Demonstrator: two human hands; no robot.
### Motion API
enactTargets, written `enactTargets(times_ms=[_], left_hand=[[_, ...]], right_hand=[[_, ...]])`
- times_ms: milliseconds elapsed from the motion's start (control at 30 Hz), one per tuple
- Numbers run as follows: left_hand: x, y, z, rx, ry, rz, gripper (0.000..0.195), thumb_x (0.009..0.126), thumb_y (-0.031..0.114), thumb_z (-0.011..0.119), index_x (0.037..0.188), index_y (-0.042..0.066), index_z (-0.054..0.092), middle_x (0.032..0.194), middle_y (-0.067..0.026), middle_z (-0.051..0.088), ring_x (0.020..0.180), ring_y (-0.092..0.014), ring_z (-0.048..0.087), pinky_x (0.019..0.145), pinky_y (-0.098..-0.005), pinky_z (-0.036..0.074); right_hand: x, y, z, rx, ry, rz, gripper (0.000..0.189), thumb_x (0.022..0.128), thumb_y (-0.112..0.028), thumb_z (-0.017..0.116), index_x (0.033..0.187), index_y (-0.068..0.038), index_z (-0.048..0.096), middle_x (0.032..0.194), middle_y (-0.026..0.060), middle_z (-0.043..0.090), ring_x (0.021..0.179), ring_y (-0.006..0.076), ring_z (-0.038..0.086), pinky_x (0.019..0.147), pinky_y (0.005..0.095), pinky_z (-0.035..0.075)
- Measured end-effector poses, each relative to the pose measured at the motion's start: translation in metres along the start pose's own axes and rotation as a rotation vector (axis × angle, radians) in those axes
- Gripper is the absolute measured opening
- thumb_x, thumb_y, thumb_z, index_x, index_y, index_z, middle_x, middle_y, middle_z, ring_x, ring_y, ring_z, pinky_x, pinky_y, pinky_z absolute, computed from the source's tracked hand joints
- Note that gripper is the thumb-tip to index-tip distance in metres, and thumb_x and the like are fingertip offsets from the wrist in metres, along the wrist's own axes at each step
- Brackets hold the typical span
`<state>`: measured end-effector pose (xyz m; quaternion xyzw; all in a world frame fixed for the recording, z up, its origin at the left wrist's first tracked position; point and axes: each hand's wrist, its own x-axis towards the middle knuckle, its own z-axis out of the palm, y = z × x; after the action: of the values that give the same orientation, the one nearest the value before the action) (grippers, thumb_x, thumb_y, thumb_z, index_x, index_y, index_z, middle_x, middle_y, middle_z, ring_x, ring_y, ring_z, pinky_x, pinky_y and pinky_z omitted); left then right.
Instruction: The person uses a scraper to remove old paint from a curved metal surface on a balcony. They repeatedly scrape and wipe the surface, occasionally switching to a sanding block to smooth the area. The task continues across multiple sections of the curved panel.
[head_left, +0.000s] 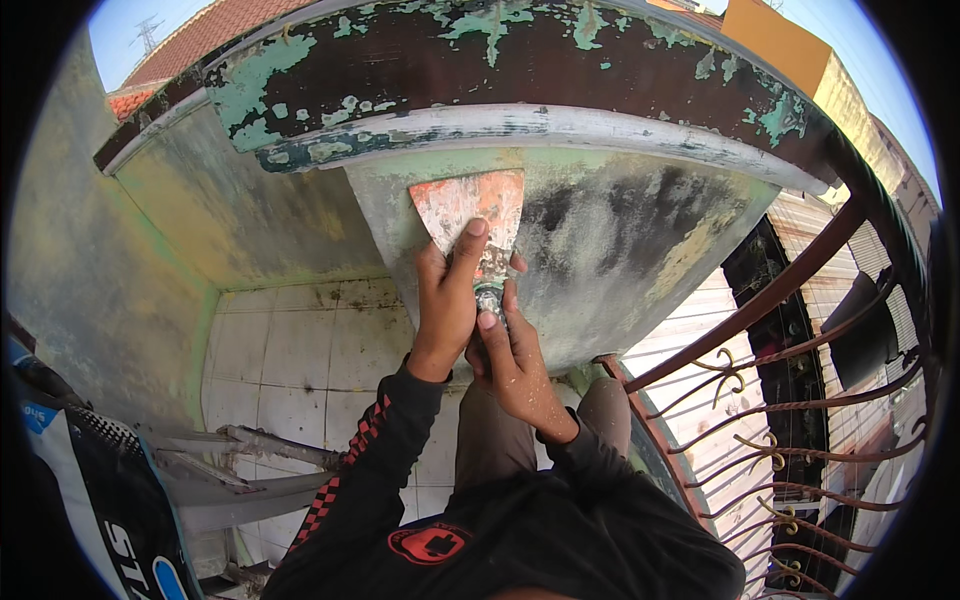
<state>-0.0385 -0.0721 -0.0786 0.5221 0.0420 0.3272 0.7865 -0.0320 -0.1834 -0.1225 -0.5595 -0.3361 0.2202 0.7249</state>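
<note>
Both my hands are on a paint-spattered putty knife (480, 196), its wide blade pointing away from me. My left hand (448, 300) grips the blade's narrow part, thumb lying on the face of the blade. Around the handle my right hand (517, 360) is closed, with pale flecks stuck to its back and wrist. Most of the handle is hidden by the fingers. Past the blade's edge runs a ledge with a white rounded moulding (540, 124) and a dark brown band (405, 71), its green paint flaking. The blade appears in front of a stained plaster wall (600, 232).
A rusty metal railing (750, 315) with scrolled bars curves along the right, above corrugated roofing (697, 345). On the left are a weathered wooden frame (277, 442) and a black-and-white item bearing writing (105, 480). White tiles (296, 337) cover the floor.
</note>
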Motion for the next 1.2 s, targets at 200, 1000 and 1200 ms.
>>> enactTargets(times_ms=[200, 1000, 1200], left_hand=[[0.012, 0.009, 0.005, -0.009, -0.044, 0.002, 0.034, 0.105, 0.033, 0.056, 0.107, -0.001, 0.06, 0.077, -0.0161, 0.069, 0.048, -0.016, 0.06, 0.042, -0.0279, 0.048], [0.0, -0.001, 0.013, 0.037, -0.006, 0.029, 0.035, 0.105, 0.033, 0.056, 0.11, -0.001, 0.062, 0.077, -0.0146, 0.07, 0.049, -0.016, 0.061, 0.043, -0.0274, 0.048], [0.01, 0.007, 0.012, -0.011, -0.039, -0.011, 0.034, 0.104, 0.034, 0.057, 0.104, 0.0, 0.06, 0.077, -0.015, 0.069, 0.049, -0.016, 0.061, 0.042, -0.0279, 0.048]], right_hand=[[0.011, -0.011, -0.004, 0.06, -0.048, 0.048, 0.063, 0.11, -0.03, 0.041, 0.157, 0.005, 0.017, 0.068, -0.0013, 0.048, 0.054, 0.0046, 0.042, 0.047, 0.0225, 0.035], [-0.002, -0.009, -0.01, 0.09, -0.038, 0.054, 0.059, 0.11, -0.029, 0.042, 0.151, 0.009, 0.025, 0.068, -0.0024, 0.048, 0.053, 0.0041, 0.041, 0.046, 0.0231, 0.033], [0.007, -0.019, -0.009, 0.118, -0.049, 0.069, 0.058, 0.11, -0.029, 0.042, 0.152, 0.007, 0.025, 0.068, -0.0025, 0.048, 0.053, 0.0044, 0.039, 0.046, 0.0228, 0.033]])
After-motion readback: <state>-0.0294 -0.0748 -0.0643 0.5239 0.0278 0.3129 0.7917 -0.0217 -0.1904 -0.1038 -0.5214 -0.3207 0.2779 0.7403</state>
